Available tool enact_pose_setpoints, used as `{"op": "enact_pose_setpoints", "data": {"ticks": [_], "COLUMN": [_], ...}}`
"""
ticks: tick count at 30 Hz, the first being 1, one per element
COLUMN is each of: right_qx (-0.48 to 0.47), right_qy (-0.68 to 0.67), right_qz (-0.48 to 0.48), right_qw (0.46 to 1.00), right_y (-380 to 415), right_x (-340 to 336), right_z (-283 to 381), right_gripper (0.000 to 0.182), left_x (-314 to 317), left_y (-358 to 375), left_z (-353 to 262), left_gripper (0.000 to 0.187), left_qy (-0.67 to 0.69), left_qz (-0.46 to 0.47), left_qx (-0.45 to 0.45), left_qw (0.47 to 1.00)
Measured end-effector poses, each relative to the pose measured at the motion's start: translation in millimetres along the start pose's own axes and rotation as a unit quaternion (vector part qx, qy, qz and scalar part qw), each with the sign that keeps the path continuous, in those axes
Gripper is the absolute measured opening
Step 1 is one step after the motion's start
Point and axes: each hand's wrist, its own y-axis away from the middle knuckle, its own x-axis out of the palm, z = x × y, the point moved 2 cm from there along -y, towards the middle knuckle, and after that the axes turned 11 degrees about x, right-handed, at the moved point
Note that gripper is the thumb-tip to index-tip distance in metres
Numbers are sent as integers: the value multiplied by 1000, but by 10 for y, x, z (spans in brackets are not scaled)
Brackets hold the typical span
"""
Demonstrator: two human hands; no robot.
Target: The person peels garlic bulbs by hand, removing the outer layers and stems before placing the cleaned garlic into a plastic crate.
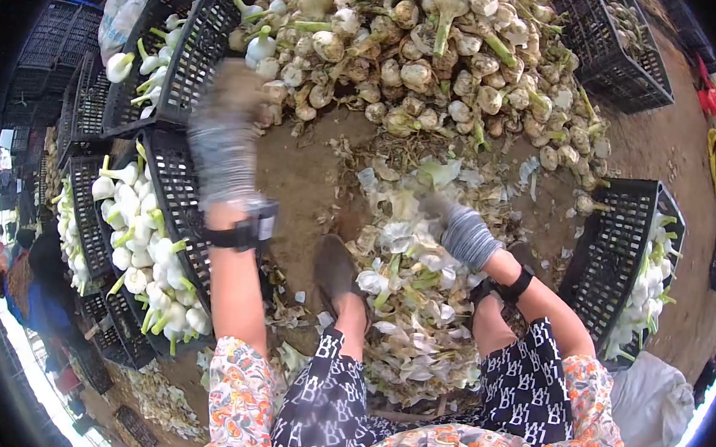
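My left hand (232, 107), in a grey knitted glove and smeared by motion, is stretched forward between a black crate (193, 62) and the left edge of a heap of unpeeled garlic bulbs (402, 69). Just beyond its fingers is a cleaned white garlic bulb (261, 48) with a green stem. My right hand (450, 217), gloved the same way, is lower, over a pile of garlic skins (406, 310) between my feet. Its fingers are blurred against the pale peelings, and I cannot tell whether it holds anything.
Left of me, a black crate (178, 211) stands beside cleaned garlic bulbs (145, 246). Another crate (609, 249) with white bulbs is at my right, a further one (626, 64) at the back right. A white sack (653, 402) lies at right; a person (34, 284) is at far left.
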Motion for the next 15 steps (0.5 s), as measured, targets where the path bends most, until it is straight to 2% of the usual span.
{"op": "enact_pose_setpoints", "data": {"ticks": [1, 2, 4, 5, 6, 8, 11, 13, 14, 15], "right_qx": [-4, 10, 38, 48, 39, 20, 50, 88, 57, 28], "right_qy": [-43, 12, 122, 168, 175, 188, 71, 10, 21, 31], "right_qz": [-29, -6, 41, 98, 62, -9, -107, -146, -163, -179], "right_qw": [999, 1000, 991, 980, 982, 982, 991, 985, 985, 983], "right_y": [-24, -41, -78, -94, -122, -170, -214, -255, -253, -235], "right_x": [13, -9, -86, -111, -104, -71, -159, -260, -320, -358], "right_z": [-73, -81, -79, -55, -126, -225, -335, -333, -270, -221], "right_gripper": [27, 28, 33, 45, 41, 34, 42, 48, 49, 51], "left_x": [229, 575, 1050, 1286, 1465, 1767, 1879, 1774, 1714, 1700], "left_y": [77, 201, 380, 475, 568, 552, 466, 547, 595, 650], "left_z": [156, 193, 632, 774, 932, 1059, 1117, 990, 830, 681], "left_gripper": [33, 38, 45, 45, 47, 42, 37, 33, 32, 34], "left_qy": [-195, -250, -297, -404, -378, -469, -500, -441, -409, -437], "left_qz": [73, 157, 249, 291, 306, 408, 441, 389, 363, 371], "left_qx": [16, 69, 153, 164, 167, 98, 13, 66, 93, 116], "left_qw": [978, 953, 909, 852, 857, 777, 745, 806, 832, 811]}}
